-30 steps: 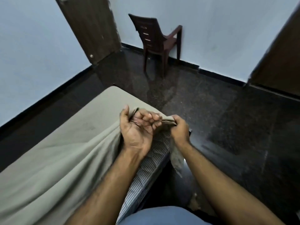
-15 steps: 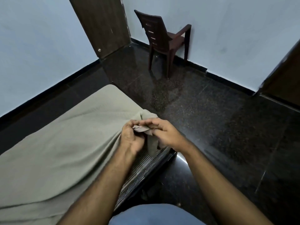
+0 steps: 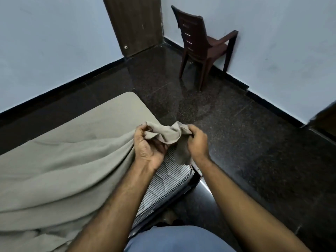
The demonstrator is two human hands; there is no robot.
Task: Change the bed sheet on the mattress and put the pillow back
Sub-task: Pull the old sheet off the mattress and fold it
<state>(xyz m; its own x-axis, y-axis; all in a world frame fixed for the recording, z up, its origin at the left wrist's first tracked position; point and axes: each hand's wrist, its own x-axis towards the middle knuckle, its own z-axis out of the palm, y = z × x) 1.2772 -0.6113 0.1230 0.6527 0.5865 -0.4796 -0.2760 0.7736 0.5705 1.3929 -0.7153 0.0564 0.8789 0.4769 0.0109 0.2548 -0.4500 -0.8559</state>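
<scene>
The mattress (image 3: 169, 180) lies low on a dark speckled stone floor (image 3: 236, 142), its near corner bared and its far rounded corner ending short of the wall (image 3: 45, 51), with a strip of floor between. To the right of the mattress edge the floor runs open up to the black skirting. A brown plastic armchair (image 3: 201, 44) stands in the far corner, well apart from the bed, beside a dark wooden door (image 3: 134, 24).

An olive-grey bed sheet (image 3: 63, 160) covers most of the mattress in long soft folds that run toward the lifted corner. That corner is bunched between the 2 hands above the bared mattress corner. The left hand (image 3: 149, 144) grips the cloth with curled fingers, thumb on top; the right hand (image 3: 197, 140) pinches the other end of the bunch, a loose flap hanging below it. Each grip is clenched on the sheet.

The exposed mattress ticking is white with thin dark stripes and quilted seams, with a corded edge. The sheet looks matte and woven; the floor is glossy.
</scene>
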